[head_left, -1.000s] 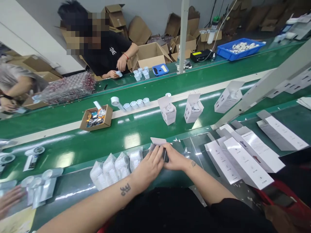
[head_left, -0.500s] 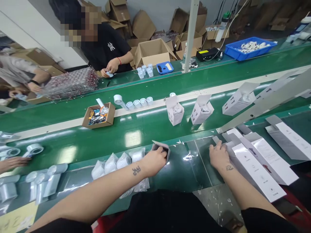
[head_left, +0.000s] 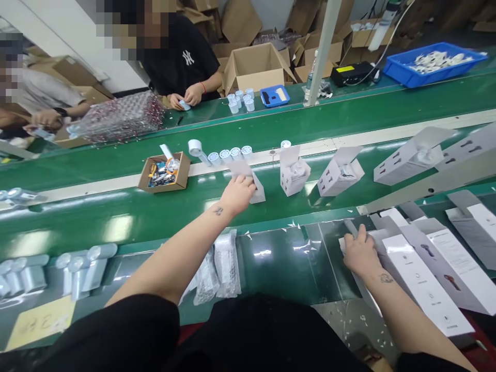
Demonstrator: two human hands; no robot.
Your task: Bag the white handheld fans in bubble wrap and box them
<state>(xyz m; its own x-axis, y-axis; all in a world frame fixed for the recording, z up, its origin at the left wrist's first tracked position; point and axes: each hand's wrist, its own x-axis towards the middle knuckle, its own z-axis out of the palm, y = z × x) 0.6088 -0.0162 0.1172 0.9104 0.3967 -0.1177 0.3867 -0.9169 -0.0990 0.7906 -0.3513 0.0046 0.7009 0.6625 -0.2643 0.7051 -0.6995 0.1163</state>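
Observation:
My left hand (head_left: 239,195) reaches out over the green conveyor belt, its fingers closed on a small white carton (head_left: 259,192) with a raised flap. The carton stands on the belt, and the hand covers most of it. On the right, my right hand (head_left: 360,254) has its fingers bent around the open end of another white carton (head_left: 344,243), beside several printed cartons (head_left: 422,284) lying on the bench. Bubble-wrapped items (head_left: 228,263) lie under my left forearm. Along the belt stand upright open cartons (head_left: 295,175) with wrapped items inside.
A small cardboard box of mixed parts (head_left: 182,173) and round light-blue pieces (head_left: 235,153) sit along the belt's white strip. Grey-blue handled parts (head_left: 79,266) lie at left. A metal post (head_left: 442,188) rises at right. Two people work across the belt, near a blue tray (head_left: 411,72).
My left hand has moved forward from the bench onto the belt with the carton. My right hand stays by the cartons, where a white carton now shows beneath it.

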